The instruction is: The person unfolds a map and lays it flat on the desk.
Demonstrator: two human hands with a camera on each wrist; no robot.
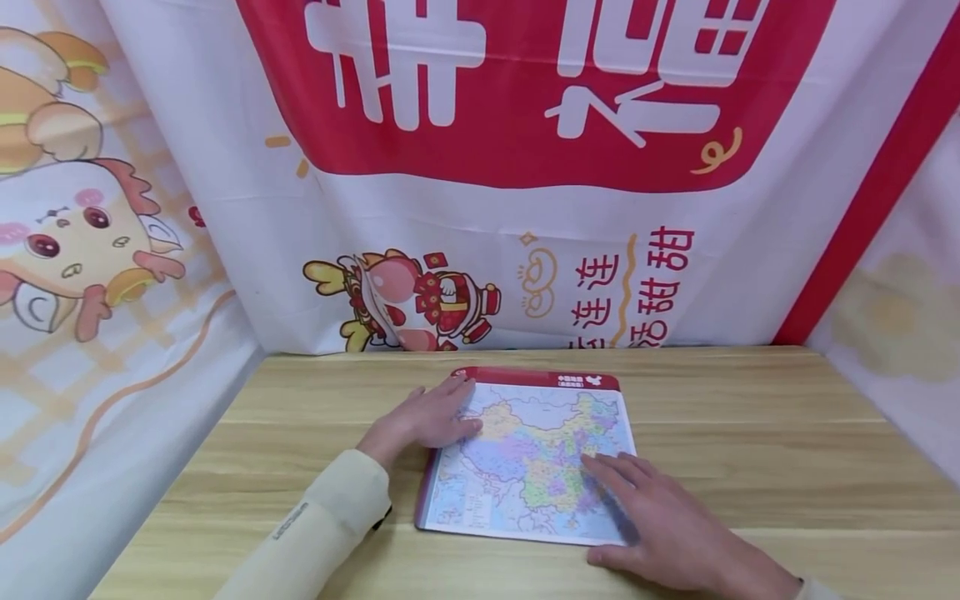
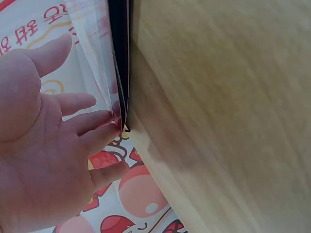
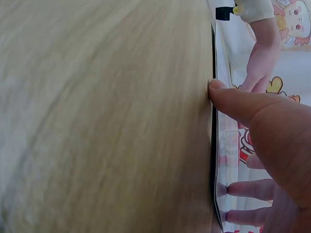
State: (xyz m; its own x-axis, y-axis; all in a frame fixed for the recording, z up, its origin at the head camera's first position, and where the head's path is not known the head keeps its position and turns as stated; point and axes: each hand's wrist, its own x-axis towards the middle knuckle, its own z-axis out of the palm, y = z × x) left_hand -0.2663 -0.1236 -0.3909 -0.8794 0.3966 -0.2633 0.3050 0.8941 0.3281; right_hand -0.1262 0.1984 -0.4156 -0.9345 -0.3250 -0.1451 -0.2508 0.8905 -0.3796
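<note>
A flat map sheet or board (image 1: 517,454) with a red top border and a colourful map of China lies on the wooden table. My left hand (image 1: 438,417) rests at its upper left corner, fingers extended over the red border. In the left wrist view, the fingertips of the left hand (image 2: 58,141) touch the map's glossy edge. My right hand (image 1: 667,521) is at the map's lower right, fingertips on its printed face. The right wrist view shows the thumb (image 3: 238,99) on the table at the map's edge, with the other fingers spread over the surface.
The wooden table (image 1: 750,442) extends to both sides of the map. Behind it hangs a white and red cloth (image 1: 510,212) printed with large characters and a cartoon figure. Another printed cloth (image 1: 75,350) hangs at the left, and pale cloth (image 1: 900,333) at the right.
</note>
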